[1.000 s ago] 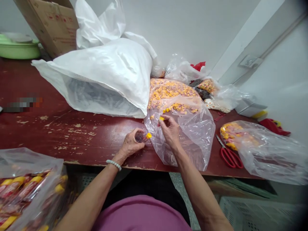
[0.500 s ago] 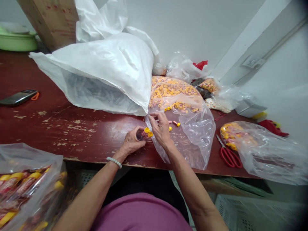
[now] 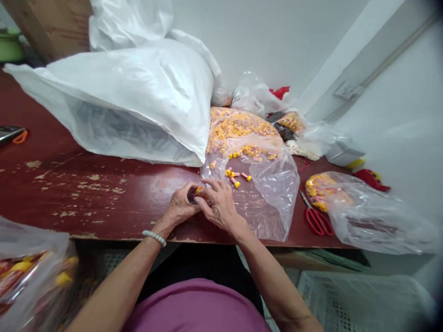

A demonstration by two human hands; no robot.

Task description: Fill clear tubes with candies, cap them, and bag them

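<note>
My left hand [image 3: 182, 204] is closed around a clear plastic tube whose dark opening shows between thumb and fingers. Against it, my right hand [image 3: 218, 204] has its thumb and fingers curled over small yellow-capped tubes [image 3: 199, 189], mostly hidden by the fingers. Just beyond my hands, several loose pink tubes with yellow caps [image 3: 235, 182] lie on the table. Many more fill a clear plastic bag [image 3: 273, 203], whose open mouth spreads towards me.
A large white sack [image 3: 148, 78] of clear plastic tubes lies open at left. Red-handled scissors [image 3: 318, 222] and another clear bag [image 3: 377, 226] are at right. A bag of larger yellow-capped tubes [image 3: 20, 267] stands at lower left. The red table's front edge [image 3: 138, 240] runs below my wrists.
My right hand has come down and left from the bag to meet my left hand, and its fingers cover the yellow-capped tubes. The view has shifted slightly to the right.
</note>
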